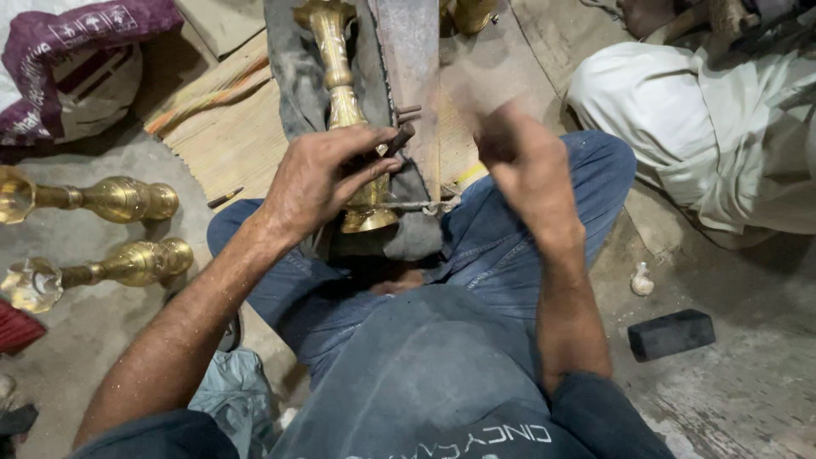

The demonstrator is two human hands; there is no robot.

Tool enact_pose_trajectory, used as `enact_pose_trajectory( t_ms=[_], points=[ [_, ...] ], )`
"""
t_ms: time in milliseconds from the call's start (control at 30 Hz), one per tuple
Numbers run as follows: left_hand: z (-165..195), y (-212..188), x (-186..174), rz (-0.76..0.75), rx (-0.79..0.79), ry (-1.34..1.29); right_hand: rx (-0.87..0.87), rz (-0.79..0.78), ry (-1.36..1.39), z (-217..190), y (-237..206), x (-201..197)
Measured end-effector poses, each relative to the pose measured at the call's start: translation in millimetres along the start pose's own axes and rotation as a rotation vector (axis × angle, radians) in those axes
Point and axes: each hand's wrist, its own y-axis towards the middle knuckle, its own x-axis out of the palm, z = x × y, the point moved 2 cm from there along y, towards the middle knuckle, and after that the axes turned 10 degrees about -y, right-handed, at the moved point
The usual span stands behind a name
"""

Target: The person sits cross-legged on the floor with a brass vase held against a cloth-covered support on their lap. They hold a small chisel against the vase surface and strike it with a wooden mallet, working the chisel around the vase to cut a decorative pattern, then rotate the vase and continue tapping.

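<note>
Left hand point(319, 174) is laid over the lower stem of a brass stand point(344, 110) — fingers point(365, 161) curled around it, and a small dark tool point(399, 136) is pinched at the fingertips. The stand lies lengthwise on a grey cloth point(293, 76), its flared base just below the fingers, its top running up and away from them. Just right of the fingertips a rusty metal bar point(412, 59) is set, with short pegs sticking out toward the fingers.

Right hand point(527, 174) is blurred — raised just right of the bar; whether its fingers are closed on anything cannot be told.

Both hands are held above blue jeans point(493, 246). Under the cloth a woven mat point(229, 140) is spread on the floor point(748, 374).

Well left of the left fingers, two more brass stands point(119, 200) point(127, 265) are laid on their sides. Well right and below the right fingers, a black block point(671, 333) is seen on the floor. Another person in pale clothing point(705, 127) is seated beyond the right hand.
</note>
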Motion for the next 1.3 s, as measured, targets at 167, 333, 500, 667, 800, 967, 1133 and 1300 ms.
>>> enact_pose_trajectory(
  t_ms=[167, 333, 500, 667, 800, 967, 1133, 1300],
  points=[
    [-4.8, -2.0, -0.9, -0.008, -0.008, -0.023, 0.204, -0.059, 0.294, -12.5, 2.8, -6.2],
    [-6.7, -5.4, -0.9, 0.008, 0.013, -0.016, -0.175, 0.043, 0.138, -31.4, 5.9, -18.3],
    [-10.9, -8.1, -1.6, 0.012, 0.002, -0.020, -0.240, -0.001, -0.045, -24.3, 5.2, -16.6],
    [-15.8, -9.2, -0.1, 0.019, 0.002, -0.010, 0.088, -0.168, 0.192, -9.3, 6.4, -6.4],
    [-18.3, -9.8, 0.1, 0.027, 0.024, -0.016, -0.171, -0.028, -0.156, -19.1, 11.9, -13.0],
    [-20.3, -10.6, -2.2, 0.029, 0.006, -0.034, -0.370, -0.032, -0.469, -38.5, 15.8, -24.1],
    [-19.6, -16.3, -1.8, 0.032, 0.016, -0.027, -0.368, -0.027, -0.185, -46.3, 15.2, -28.3],
    [-21.7, -21.3, -1.3, 0.052, 0.010, -0.069, -0.295, -0.026, 0.086, -39.6, 17.7, -27.7]
  ],
)
